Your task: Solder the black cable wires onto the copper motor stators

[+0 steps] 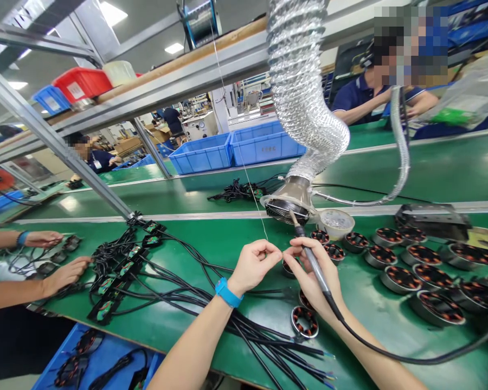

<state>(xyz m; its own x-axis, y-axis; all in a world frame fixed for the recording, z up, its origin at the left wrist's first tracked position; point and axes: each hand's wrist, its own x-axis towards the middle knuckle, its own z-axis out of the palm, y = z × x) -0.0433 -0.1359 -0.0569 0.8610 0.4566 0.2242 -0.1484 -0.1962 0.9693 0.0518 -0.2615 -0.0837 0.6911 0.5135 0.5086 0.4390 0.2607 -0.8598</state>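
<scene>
My right hand (pixel 317 268) is wrapped around a soldering iron (pixel 315 265), whose tip points up and away toward the fume hood. Thumb and forefinger of my left hand (pixel 256 265) are pinched together on a thin solder wire (pixel 252 187) hanging from a spool (pixel 201 24). The fingertips of both hands nearly meet. Just beneath them is a motor stator (pixel 288 269), partly hidden by my fingers. Another stator with copper windings (pixel 305 322) lies nearer me on the green bench. A blue wrist strap (pixel 228 293) circles my left wrist.
Several stators (pixel 402 279) crowd the right side. Black cables (pixel 174 295) with circuit boards spread leftward. A silver exhaust duct (pixel 301 81) ends in a hood (pixel 288 203) above the bench, beside a small bowl (pixel 336 222). A co-worker's hands (pixel 67 276) are at far left.
</scene>
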